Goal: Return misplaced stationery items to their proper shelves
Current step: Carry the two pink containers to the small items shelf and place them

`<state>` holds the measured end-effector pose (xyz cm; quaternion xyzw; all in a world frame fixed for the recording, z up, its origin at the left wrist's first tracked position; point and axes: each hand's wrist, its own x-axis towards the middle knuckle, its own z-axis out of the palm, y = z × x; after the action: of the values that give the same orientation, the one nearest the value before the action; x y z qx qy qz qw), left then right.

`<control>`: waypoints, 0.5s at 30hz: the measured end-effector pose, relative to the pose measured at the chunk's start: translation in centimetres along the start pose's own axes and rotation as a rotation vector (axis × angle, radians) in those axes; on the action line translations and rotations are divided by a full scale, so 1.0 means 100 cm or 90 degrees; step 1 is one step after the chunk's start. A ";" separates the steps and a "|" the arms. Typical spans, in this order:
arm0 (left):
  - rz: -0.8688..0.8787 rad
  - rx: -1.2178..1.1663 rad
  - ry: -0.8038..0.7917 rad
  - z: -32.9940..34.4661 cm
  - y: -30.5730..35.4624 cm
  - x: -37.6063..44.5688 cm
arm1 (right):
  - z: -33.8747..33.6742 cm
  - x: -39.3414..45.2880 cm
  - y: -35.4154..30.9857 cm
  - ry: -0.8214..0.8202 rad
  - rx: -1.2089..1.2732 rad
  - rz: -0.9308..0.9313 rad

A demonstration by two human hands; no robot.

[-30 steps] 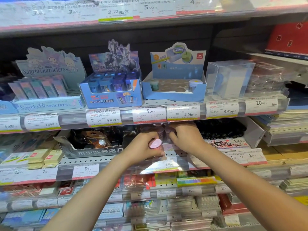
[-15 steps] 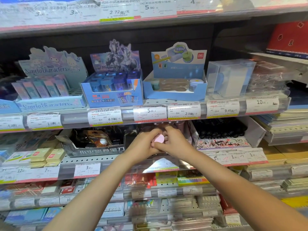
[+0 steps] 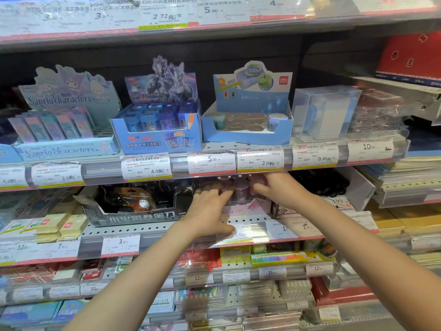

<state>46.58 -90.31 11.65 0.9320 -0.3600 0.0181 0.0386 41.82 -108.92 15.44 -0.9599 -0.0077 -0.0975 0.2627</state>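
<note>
Hands: I have both reaching into the second shelf [image 3: 167, 229], left hand [image 3: 210, 211] and right hand [image 3: 279, 189] either side of the pink display box [image 3: 248, 207].
Item: small pinkish round pieces [image 3: 241, 191] sit in that box between my fingertips; too blurred for me to say which one is the misplaced item, or whether it is already set down.
Why here: I judge the box is the home for these pink pieces, since its contents match in colour and shape, and it sits tucked under the price-label strip [image 3: 238, 161] of the shelf above.
Left hand pose: palm down, wrist low, fingers spread and extended toward the box's left side, thumb hanging over the shelf edge; it grips nothing that I can see.
Right hand pose: arm coming in from the lower right, fingers curled at the top of the pieces; I cannot tell whether they pinch one or only touch.
Neighbours: dark sharpener box [image 3: 138, 209] just left, black pens [image 3: 319, 185] just right.
</note>
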 end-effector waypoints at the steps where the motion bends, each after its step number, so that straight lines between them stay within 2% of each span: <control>1: -0.001 0.017 -0.002 -0.001 0.002 0.000 | -0.001 0.001 0.002 -0.001 -0.002 -0.002; 6: -0.016 0.034 -0.026 -0.005 0.007 0.003 | 0.003 0.001 0.007 -0.012 -0.036 0.013; 11: -0.009 0.028 -0.040 -0.006 0.005 0.005 | 0.004 -0.002 0.008 0.032 -0.034 0.015; 15: 0.008 0.005 -0.043 -0.009 0.003 0.007 | 0.004 -0.005 0.014 0.003 -0.059 -0.010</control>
<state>46.91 -90.97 12.61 0.9298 -0.3672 -0.0121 0.0228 41.49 -109.91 14.26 -0.9707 -0.0103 -0.1022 0.2175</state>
